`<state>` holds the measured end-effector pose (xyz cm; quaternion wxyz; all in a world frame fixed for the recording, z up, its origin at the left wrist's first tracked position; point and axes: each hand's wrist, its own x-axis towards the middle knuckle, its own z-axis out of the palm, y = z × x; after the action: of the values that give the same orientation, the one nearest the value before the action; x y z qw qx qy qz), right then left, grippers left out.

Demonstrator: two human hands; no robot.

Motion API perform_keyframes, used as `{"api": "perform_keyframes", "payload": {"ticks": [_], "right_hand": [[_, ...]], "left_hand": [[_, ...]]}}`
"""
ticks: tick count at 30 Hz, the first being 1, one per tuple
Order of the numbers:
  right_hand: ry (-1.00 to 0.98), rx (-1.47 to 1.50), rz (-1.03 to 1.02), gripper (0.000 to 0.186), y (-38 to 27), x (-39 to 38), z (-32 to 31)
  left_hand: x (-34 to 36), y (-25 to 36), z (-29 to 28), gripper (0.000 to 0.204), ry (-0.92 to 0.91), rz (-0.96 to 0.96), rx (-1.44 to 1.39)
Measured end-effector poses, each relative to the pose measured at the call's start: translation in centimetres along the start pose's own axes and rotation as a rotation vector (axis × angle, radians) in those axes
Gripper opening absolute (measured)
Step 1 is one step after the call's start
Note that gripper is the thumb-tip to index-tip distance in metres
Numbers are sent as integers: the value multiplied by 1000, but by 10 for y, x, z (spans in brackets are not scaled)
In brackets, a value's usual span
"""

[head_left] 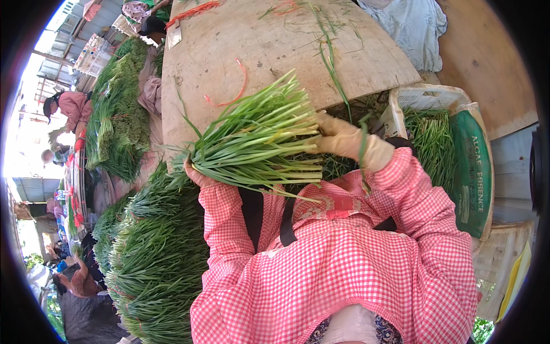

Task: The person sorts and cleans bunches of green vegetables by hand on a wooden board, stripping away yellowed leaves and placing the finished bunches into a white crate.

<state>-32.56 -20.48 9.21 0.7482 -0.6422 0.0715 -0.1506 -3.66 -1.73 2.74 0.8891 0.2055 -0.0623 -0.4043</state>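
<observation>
Bundle: a fan of green chives (258, 140) sits dead centre, held level over the near edge of the wooden board (275, 46), leaf tips pointing to 1 o'clock
Done so far: big heap of stacked chives (154, 264) at 8 o'clock, so plenty looks sorted already
Left to do: this bunch looks untied; red ties (238, 86) lie loose on the board at 12 o'clock, more greens wait in the sack (458, 155) at 3 o'clock
Left hand (197, 175): under the cut ends, mostly hidden, cupping them
Right hand (344, 139): pale glove, closed around the stalks, wrist bent inward
</observation>
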Motion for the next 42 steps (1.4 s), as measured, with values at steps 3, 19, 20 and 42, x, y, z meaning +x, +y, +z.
{"api": "perform_keyframes", "payload": {"ticks": [3,19,20,42], "right_hand": [[53,325,153,32,18,5,22],[48,118,150,34,41,-19,-45],[-7,210,113,34,48,-12,-37],[195,-201,91,55,5,-37,-11]], "left_hand": [[-5,2,10,39,-12,-2,18],[0,17,-19,46,-209,-129,139],[-1,12,-16,47,-179,-119,93],[7,17,-17,39,87,60,60]]}}
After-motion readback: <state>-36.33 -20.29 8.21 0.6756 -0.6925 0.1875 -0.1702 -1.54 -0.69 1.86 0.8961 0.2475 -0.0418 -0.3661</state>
